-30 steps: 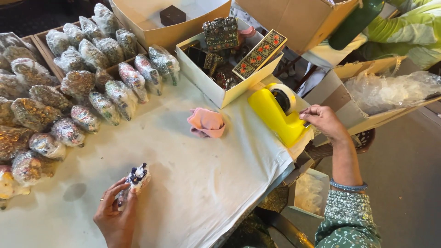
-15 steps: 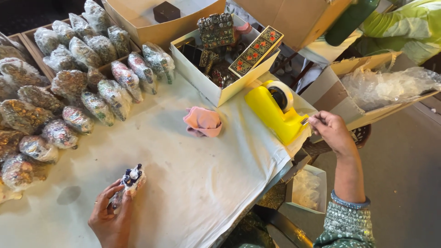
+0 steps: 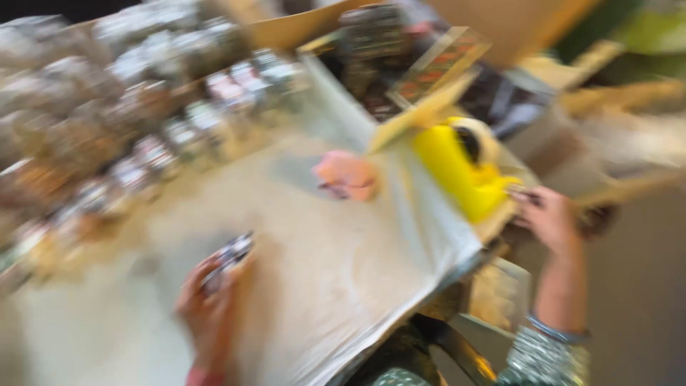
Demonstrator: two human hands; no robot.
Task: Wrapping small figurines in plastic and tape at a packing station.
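Head view, heavily blurred. Rows of small wrapped packets [image 3: 143, 136] are ranged along the far left of the cloth-covered table [image 3: 343, 286]; an open cardboard box [image 3: 400, 78] stands behind, a pink object [image 3: 346, 175] lies mid-table. A yellow tape dispenser [image 3: 461, 168] sits at the table's right edge. Left hand [image 3: 207, 311]: fingers curled around a small dark packet [image 3: 229, 254]. Right hand [image 3: 550, 218]: placed just beside the dispenser, fingers bent; whether anything is grasped cannot be told.
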